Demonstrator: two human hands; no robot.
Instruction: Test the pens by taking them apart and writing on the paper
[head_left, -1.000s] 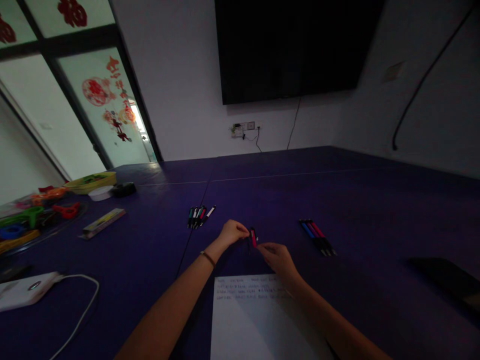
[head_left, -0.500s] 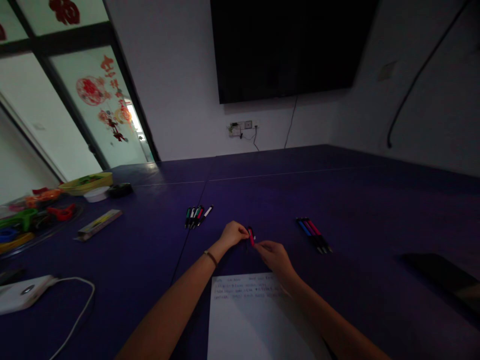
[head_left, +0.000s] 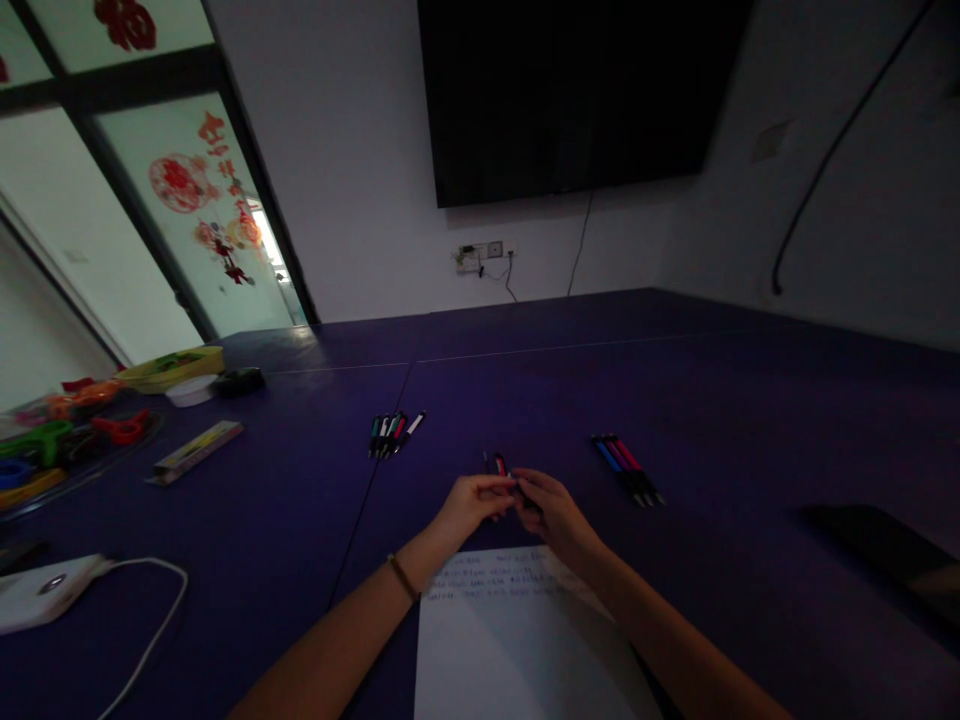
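Note:
My left hand and my right hand meet over the table just beyond a handwritten sheet of paper. Both have their fingers closed in a pinch around a small dark pen part, mostly covered by the fingertips. Just past the left fingers shows a pink and black pen piece; whether it is held or lies on the table, I cannot tell. Beside it is a thin dark stick. Several pens lie in a group to the left, and blue and pink pens lie side by side to the right.
On the left are a long narrow box, a white device with a cable, a yellow basket and a tray of colourful items. A dark flat object lies at the right. A screen hangs on the wall.
My hands have come together and a little nearer to me. The pink piece, earlier between the fingertips of both hands, now shows behind the left fingers. A dark part is now between the hands.

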